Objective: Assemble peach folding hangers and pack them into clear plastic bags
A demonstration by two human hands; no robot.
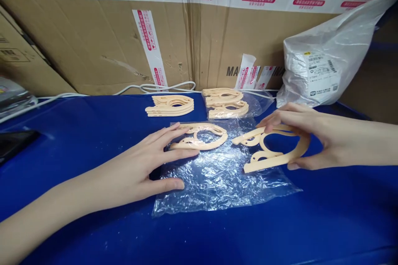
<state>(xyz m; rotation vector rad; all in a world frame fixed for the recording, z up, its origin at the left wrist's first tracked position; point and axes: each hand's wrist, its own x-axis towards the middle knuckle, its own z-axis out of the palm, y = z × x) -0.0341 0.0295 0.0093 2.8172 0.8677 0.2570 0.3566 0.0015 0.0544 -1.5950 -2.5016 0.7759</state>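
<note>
My right hand (306, 136) grips a beige plastic folding hanger (273, 159), folded up, just above the right part of a clear plastic bag (224, 182). My left hand (155, 155) lies with fingers stretched out over the bag's left side. Its fingertips touch another folded beige hanger (211, 145), which seems to be inside the bag. Behind, a stack of folded hangers (169, 109) lies bare on the blue surface. Right of that stack, more hangers (226, 103) sit in a second clear bag (258, 105).
A large cardboard box (102, 37) with printed tape stands along the back. A white cable (130, 87) runs at its foot. At the back right rests a white plastic parcel bag (329, 58) with a label. A dark flat object (17, 143) lies at the left edge.
</note>
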